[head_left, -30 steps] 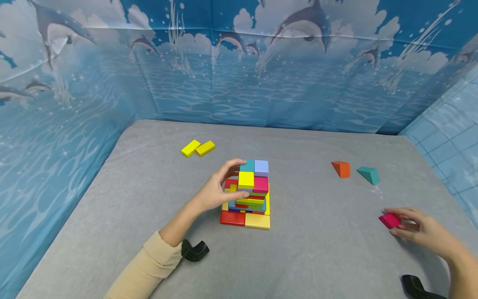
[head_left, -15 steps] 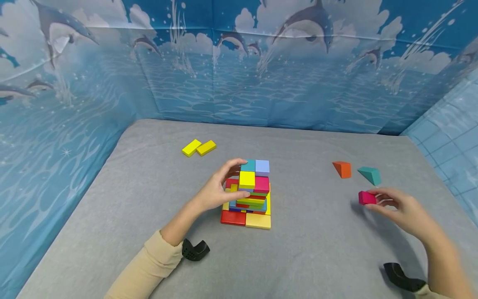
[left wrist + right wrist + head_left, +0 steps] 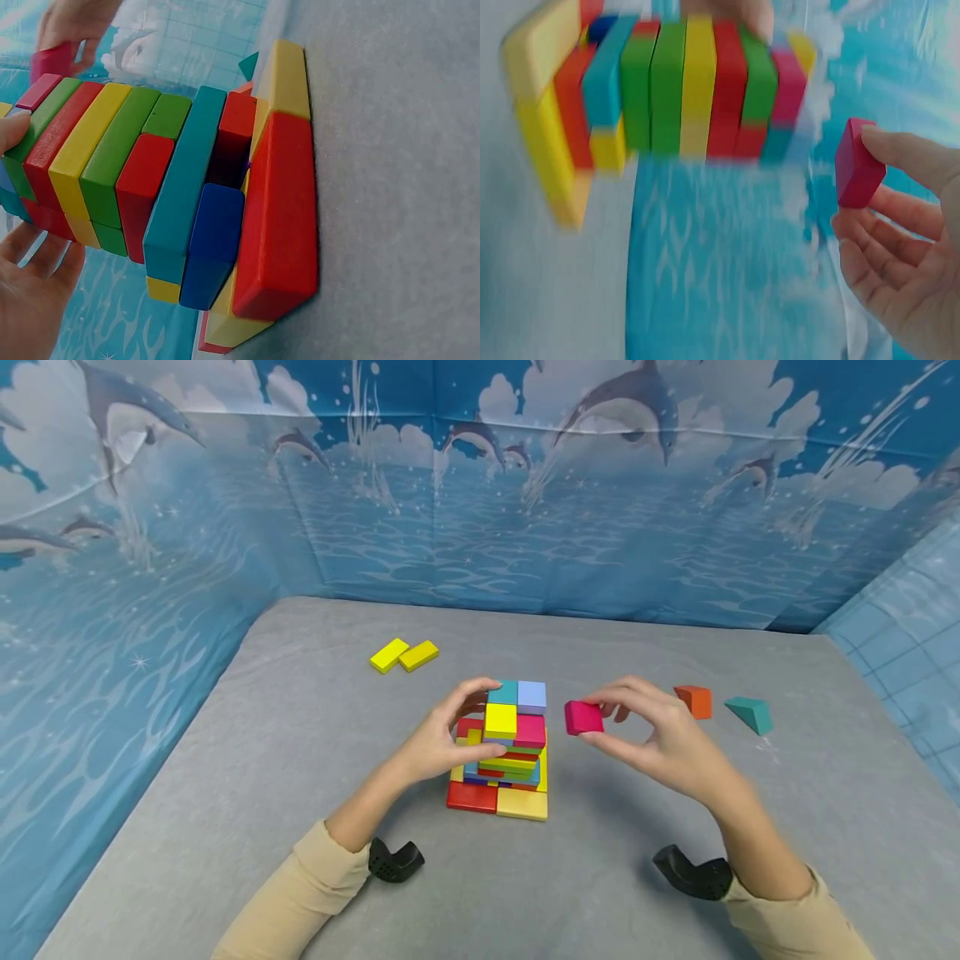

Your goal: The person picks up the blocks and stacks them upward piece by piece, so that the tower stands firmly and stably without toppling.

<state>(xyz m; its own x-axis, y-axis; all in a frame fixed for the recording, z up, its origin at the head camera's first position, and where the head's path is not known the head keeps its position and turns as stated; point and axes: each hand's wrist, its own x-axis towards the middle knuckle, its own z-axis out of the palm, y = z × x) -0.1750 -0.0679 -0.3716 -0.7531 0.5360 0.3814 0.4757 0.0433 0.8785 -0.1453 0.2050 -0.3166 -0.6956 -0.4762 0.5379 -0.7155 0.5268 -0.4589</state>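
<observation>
A tower of coloured wooden blocks (image 3: 517, 768) stands on the grey cloth in the middle of the head view, its base wider than its upper layers. My left hand (image 3: 431, 739) holds its upper part from the left, thumb on the near side and fingers behind. In the left wrist view, the thumb (image 3: 13, 129) lies against the top layers. To the tower's right, my right hand (image 3: 660, 735) pinches a magenta block (image 3: 583, 717) between thumb and fingers, in the air at about the height of the upper layers. A gap separates this block from the tower, also in the right wrist view.
Two yellow blocks (image 3: 405, 656) lie at the back, left of the tower. An orange wedge block (image 3: 695, 702) and a teal wedge block (image 3: 750, 715) lie at the right, behind my right hand. A blue dolphin-print curtain (image 3: 480, 527) borders the grey surface.
My right hand has carried the magenta block from the far right, up and leftwards, close to the tower. My left hand has stayed on the tower.
</observation>
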